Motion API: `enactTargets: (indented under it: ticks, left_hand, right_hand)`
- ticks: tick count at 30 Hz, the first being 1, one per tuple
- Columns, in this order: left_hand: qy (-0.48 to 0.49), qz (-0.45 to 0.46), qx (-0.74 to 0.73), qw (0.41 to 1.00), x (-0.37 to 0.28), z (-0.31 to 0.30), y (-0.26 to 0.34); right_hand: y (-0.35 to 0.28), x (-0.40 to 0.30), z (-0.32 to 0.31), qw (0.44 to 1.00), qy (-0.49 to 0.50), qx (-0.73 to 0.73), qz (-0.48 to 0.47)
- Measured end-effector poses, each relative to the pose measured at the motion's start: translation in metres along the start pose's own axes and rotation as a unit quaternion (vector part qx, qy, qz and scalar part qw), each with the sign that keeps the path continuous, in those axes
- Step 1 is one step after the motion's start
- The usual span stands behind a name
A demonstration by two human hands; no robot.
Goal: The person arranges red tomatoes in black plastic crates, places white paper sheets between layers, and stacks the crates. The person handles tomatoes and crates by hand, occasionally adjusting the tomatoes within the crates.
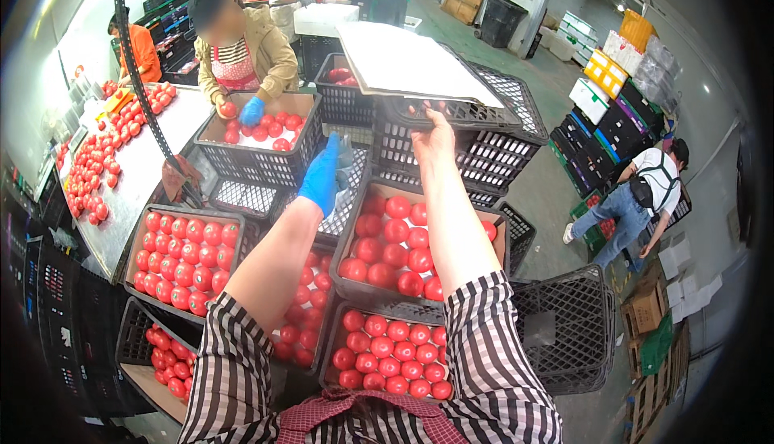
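Note:
My right hand (433, 135), bare, reaches to the near edge of a black plastic crate (465, 118) topped with white sheets (417, 69); its fingertips show through the lattice and appear hooked on it. This crate sits on or just above a stack of black crates (447, 153). My left hand (321, 178), in a blue glove, is raised over a black lattice crate (347, 202), beside some clear plastic film (346, 163); whether it holds the film is unclear. Closer to me, red tomatoes (396, 232) lie in a cardboard-lined crate, with more tomato crates (387, 353) around it.
Across from me a person (254, 45) with one blue glove handles tomatoes in a crate (260, 153). A metal table (139, 172) with loose tomatoes stands at left. Nested black crates (565, 329) are at right. Farther right, another person (641, 196) bends near stacked boxes (611, 117).

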State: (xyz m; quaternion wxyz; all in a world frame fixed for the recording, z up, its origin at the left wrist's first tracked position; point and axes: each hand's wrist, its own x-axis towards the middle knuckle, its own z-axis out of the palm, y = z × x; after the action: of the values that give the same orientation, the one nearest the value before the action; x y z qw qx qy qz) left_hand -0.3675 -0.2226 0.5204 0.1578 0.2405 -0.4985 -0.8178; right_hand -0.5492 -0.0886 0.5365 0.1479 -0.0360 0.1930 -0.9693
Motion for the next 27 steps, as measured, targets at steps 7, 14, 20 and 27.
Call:
enactTargets:
  ticks: [7,14,20,27]
  left_hand:
    - [-0.029,0.031,-0.041,0.998,0.008,0.021,0.042]
    - [-0.122,0.123,-0.188,0.967,-0.033,0.026,0.030]
    - [-0.195,-0.137,-0.250,0.939,-0.085,0.013,-0.071]
    - [-0.221,-0.280,-0.286,0.890,-0.168,0.047,-0.176]
  right_hand:
    - [-0.011,-0.043,-0.011,0.999,-0.040,-0.014,0.010]
    - [-0.078,-0.183,-0.072,0.991,-0.060,-0.113,0.027]
    - [-0.177,-0.297,-0.122,0.956,-0.008,-0.294,0.008]
    - [-0.272,-0.385,-0.126,0.762,-0.014,-0.634,-0.129]
